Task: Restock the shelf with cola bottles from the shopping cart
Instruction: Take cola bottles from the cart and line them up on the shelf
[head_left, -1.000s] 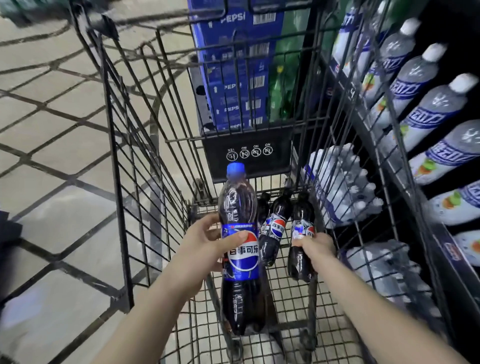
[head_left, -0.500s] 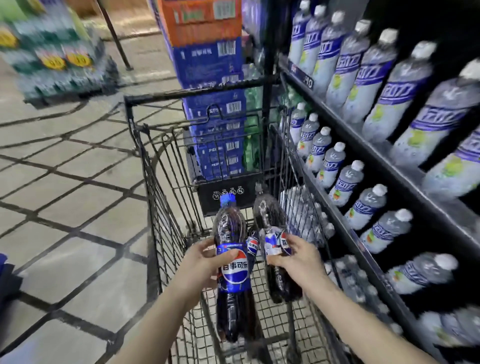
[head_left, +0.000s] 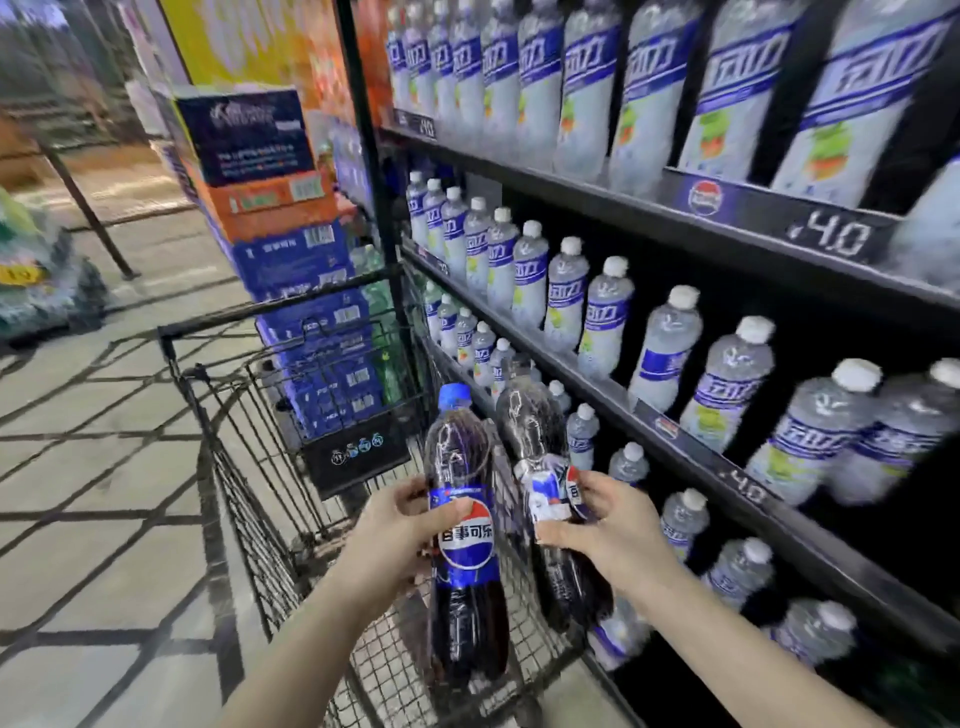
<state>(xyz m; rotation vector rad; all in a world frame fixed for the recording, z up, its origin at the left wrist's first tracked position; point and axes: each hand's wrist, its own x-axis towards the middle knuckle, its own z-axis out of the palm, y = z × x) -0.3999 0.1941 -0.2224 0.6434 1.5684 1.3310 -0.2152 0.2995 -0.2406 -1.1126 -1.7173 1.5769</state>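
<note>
My left hand grips an upright cola bottle with a blue cap and blue label, held above the wire shopping cart. My right hand grips a second dark cola bottle round its label; this one tilts a little to the left and its cap is blurred. Both bottles are close together, just left of the black shelf on my right. No other cola bottles show inside the cart from here.
The shelf tiers hold several rows of pale bottles with blue-white labels. Stacked blue and orange cartons stand beyond the cart's far end. A wrapped drinks pack sits on the tiled floor at far left.
Both hands have lifted their cola bottles up out of the cart. My view has swung up and to the right, bringing more of the shelf into sight.
</note>
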